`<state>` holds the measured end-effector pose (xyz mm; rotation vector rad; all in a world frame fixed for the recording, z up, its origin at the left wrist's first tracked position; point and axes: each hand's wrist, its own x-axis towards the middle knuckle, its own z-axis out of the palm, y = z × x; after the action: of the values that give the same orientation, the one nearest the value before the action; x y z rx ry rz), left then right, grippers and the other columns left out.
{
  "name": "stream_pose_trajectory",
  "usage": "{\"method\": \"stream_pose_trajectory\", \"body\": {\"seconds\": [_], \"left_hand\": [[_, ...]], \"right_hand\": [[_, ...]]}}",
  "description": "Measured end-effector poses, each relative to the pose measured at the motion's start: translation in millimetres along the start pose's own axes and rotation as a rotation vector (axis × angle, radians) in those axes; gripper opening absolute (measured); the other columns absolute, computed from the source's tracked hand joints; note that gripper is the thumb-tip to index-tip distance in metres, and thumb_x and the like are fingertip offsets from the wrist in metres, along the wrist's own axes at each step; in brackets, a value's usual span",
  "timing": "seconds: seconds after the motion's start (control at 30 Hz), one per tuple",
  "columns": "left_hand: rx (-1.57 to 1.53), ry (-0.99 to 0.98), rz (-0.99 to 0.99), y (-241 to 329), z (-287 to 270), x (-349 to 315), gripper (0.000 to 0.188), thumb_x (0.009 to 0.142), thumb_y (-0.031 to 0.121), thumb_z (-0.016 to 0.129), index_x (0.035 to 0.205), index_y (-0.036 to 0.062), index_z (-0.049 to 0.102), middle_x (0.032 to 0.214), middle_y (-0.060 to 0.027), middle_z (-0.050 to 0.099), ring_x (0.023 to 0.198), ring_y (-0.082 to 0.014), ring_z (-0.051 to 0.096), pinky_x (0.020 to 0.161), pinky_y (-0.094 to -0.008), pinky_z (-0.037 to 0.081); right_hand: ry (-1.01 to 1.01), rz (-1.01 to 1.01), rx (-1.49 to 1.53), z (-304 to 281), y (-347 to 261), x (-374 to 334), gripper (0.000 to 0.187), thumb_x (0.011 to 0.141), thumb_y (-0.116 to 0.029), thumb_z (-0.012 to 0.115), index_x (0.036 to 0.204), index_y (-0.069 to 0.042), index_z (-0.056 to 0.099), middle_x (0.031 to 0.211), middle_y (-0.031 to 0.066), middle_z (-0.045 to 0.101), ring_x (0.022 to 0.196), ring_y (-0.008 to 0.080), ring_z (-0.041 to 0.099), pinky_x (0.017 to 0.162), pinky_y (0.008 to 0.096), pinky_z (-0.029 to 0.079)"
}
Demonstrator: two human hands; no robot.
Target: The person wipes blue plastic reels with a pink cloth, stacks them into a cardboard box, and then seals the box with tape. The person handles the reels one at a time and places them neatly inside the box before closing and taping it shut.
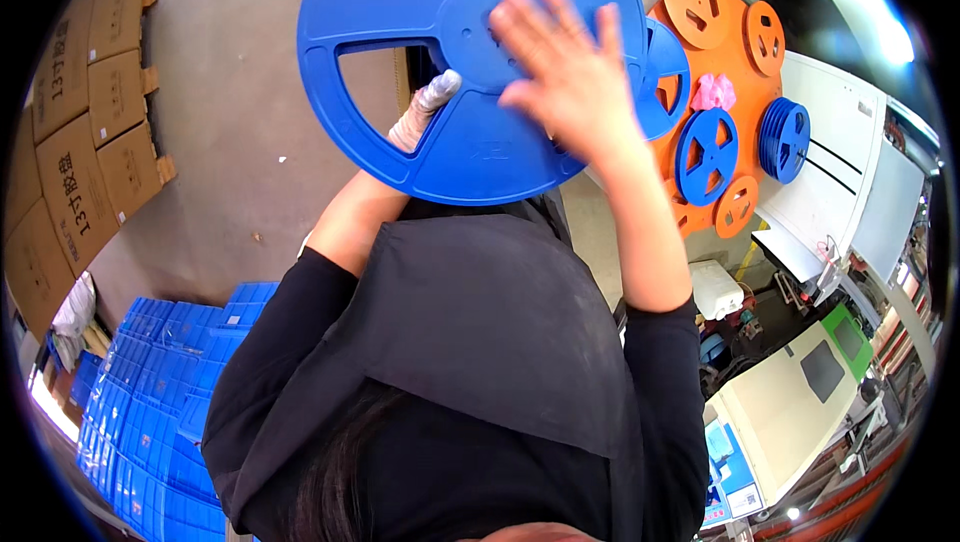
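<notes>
A large blue plastic reel (390, 7) with cut-out windows is held up in front of my torso. My left hand (425, 112), in a whitish glove or finger covers, grips it at a lower-left window, thumb on the face near the hub; its other fingers are hidden behind the reel. Over the hub is my bare right hand (570, 72), fingers spread and slightly blurred; whether it touches the face I cannot tell. Just right of the held reel, another blue reel (680, 57) shows in part.
To the right, an orange table (730, 47) bears orange reels (692, 2), a blue reel (707, 155), a pink cloth-like bundle (713, 92) and stacked blue reels (790, 140). Cardboard boxes (75, 182) stand left, blue crates (150, 422) lower left. A cream machine (790, 412) is lower right.
</notes>
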<state>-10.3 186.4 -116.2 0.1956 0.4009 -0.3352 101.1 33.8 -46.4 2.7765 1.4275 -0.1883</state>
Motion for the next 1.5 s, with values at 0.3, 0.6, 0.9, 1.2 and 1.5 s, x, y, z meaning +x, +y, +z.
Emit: {"method": "stream_pose_trajectory", "body": {"seconds": [0.3, 0.6, 0.9, 1.2, 1.5], "left_hand": [[0.015, -0.126, -0.120, -0.3, 5.7, -10.8, 0.087, 0.079, 0.051, 0.073, 0.144, 0.0036, 0.038, 0.133, -0.0201, 0.055, 0.121, -0.0339, 0.056, 0.105, -0.0486, 0.045], [-0.007, -0.126, -0.123, -2.0, -2.4, -11.3, 0.083, 0.082, 0.053, 0.069, 0.144, 0.0045, 0.039, 0.137, -0.0179, 0.052, 0.123, -0.0335, 0.054, 0.104, -0.0492, 0.045], [0.089, 0.048, 0.080, -5.3, 4.4, -10.7, 0.089, 0.080, 0.055, 0.069, 0.144, 0.0021, 0.037, 0.139, -0.0188, 0.049, 0.123, -0.0367, 0.053, 0.109, -0.0512, 0.038], [0.350, 0.071, 0.198, -14.1, -36.5, -13.9, 0.080, 0.087, 0.051, 0.061, 0.145, 0.0025, 0.036, 0.144, -0.0192, 0.044, 0.127, -0.0308, 0.051, 0.106, -0.0468, 0.043], [0.436, 0.372, 0.148, 35.0, -61.5, -65.7, 0.075, 0.082, 0.045, 0.071, 0.138, 0.0018, 0.043, 0.126, -0.0146, 0.058, 0.113, -0.0272, 0.058, 0.100, -0.0419, 0.047]], "right_hand": [[0.085, -0.180, 0.100, 5.3, 3.3, 5.8, 0.076, 0.088, -0.066, 0.041, 0.151, -0.025, 0.031, 0.157, -0.0014, 0.028, 0.148, 0.0181, 0.016, 0.117, 0.0553, 0.002], [0.051, -0.191, 0.095, -0.1, -7.3, -5.8, 0.081, 0.081, -0.057, 0.059, 0.151, -0.028, 0.030, 0.158, -0.0026, 0.026, 0.149, 0.0202, 0.015, 0.116, 0.0575, 0.004], [0.025, -0.159, 0.109, -2.4, -3.4, -33.1, 0.074, 0.086, -0.057, 0.056, 0.149, -0.024, 0.035, 0.155, -0.0004, 0.034, 0.145, 0.0189, 0.026, 0.115, 0.0572, 0.013], [0.208, -0.061, 0.182, 7.2, -11.0, -10.0, 0.064, 0.085, -0.042, 0.064, 0.143, -0.025, 0.043, 0.151, 0.0039, 0.039, 0.141, 0.0250, 0.031, 0.114, 0.0529, 0.021], [-0.012, 0.462, 0.553, 188.4, 88.8, -34.7, 0.031, 0.088, -0.026, 0.061, 0.107, -0.003, 0.055, 0.099, 0.0177, 0.058, 0.097, 0.0399, 0.057, 0.083, 0.0499, 0.048]]}}
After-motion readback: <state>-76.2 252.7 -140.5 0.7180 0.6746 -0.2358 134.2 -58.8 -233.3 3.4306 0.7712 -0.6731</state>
